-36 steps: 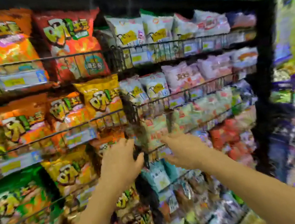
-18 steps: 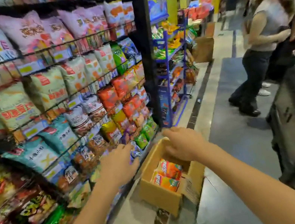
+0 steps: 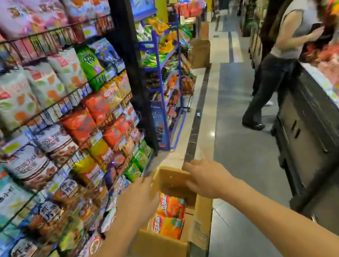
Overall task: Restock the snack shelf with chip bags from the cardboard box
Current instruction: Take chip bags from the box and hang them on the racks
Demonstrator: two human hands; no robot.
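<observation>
An open cardboard box (image 3: 162, 246) sits on the floor beside the snack shelf (image 3: 55, 130), whose wire racks are full of bags. Two orange chip bags (image 3: 170, 214) lie inside the box. My left hand (image 3: 137, 199) reaches down over the box's left side, fingers extended and holding nothing. Over the far end of the box, my right hand (image 3: 206, 178) hovers with relaxed fingers, also holding nothing. Both hands are blurred by motion.
A blue display rack (image 3: 164, 79) stands past the black shelf post. A person (image 3: 285, 44) stands in the aisle at the right next to a dark counter (image 3: 325, 146) with packaged goods. More cardboard boxes (image 3: 201, 52) stand further down the aisle.
My view swung right from the shelf front to the floor box. Both hands left the racks and dropped toward the box, now nearer the chip bags.
</observation>
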